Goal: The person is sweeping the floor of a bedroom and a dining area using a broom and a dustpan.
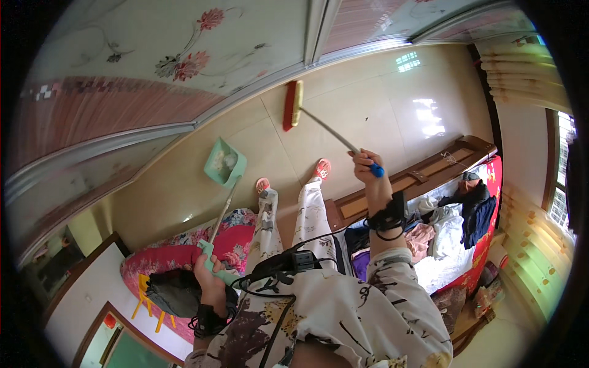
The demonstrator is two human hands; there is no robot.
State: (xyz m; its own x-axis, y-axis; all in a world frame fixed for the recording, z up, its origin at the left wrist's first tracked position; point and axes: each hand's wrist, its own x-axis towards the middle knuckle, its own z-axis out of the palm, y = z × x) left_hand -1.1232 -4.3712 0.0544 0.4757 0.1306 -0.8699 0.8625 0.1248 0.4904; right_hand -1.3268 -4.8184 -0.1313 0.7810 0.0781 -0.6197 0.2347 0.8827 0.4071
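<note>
Glossy beige floor tiles (350, 92) are bordered by floral sliding wardrobe doors (153, 43) and flanked on both sides by furniture. On these tiles a long-handled broom (331, 132) is held out ahead, its yellow head and red bristles placed near the wardrobe's bottom track. Its blue-ended handle is gripped by the right hand (368, 164), whose fingers are curled closed around it. To the left, a pale green long-handled dustpan (234, 176) is set near the wardrobe, with whitish debris (226, 161) gathered inside. Its green grip is enclosed by the left hand (210, 279), fingers wrapped. Black straps are worn on both wrists.

Between dustpan and broom, nearer the body, floor space is taken up by two feet in reddish sandals (323, 169). A small dark speck (367, 119) is seen on the tiles to the right of the broom head. The right side is closed off by a wooden bed frame (423, 178), on which a white cable is laid; behind it, white, pink and dark clothes (448, 230) are heaped. The left side is occupied by red floral bedding (147, 257), a crumpled dark cloth item (175, 291) and a yellow stool (142, 300). At far right, a barred window (559, 202) is framed by yellowish curtains (527, 73).
</note>
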